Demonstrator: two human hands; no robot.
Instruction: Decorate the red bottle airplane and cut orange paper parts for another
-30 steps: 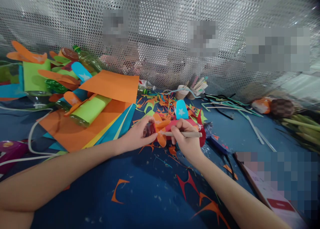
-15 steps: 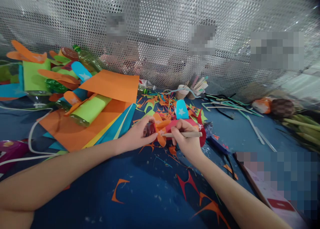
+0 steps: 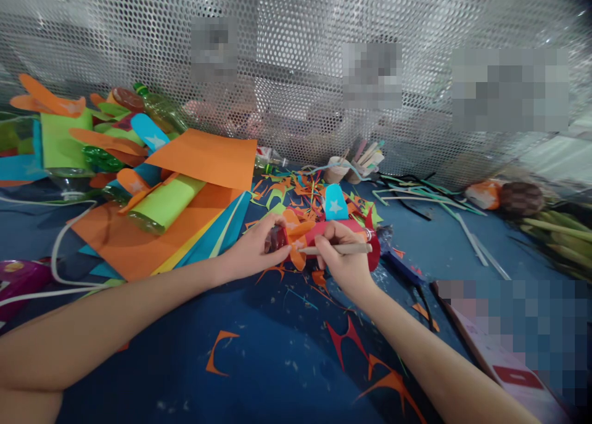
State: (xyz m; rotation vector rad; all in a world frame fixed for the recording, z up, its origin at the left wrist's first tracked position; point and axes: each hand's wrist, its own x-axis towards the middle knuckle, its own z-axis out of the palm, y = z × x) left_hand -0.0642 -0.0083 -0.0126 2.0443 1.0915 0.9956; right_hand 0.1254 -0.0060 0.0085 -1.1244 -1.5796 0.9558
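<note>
Head: left hand (image 3: 252,248) grips one bottle (image 3: 316,231), right hand (image 3: 346,260) one pen (image 3: 354,249).

You can read no words, numbers or brands here; the only clear sign is a pale star, one on the upright blue paper tab (image 3: 335,193), another on the blue paper wing (image 3: 144,128) to your left. The red patch (image 3: 518,377) at your lower right stays illegible.

Red bottle (image 3: 279,240) partly hidden, purple object (image 3: 33,279) cropped
</note>
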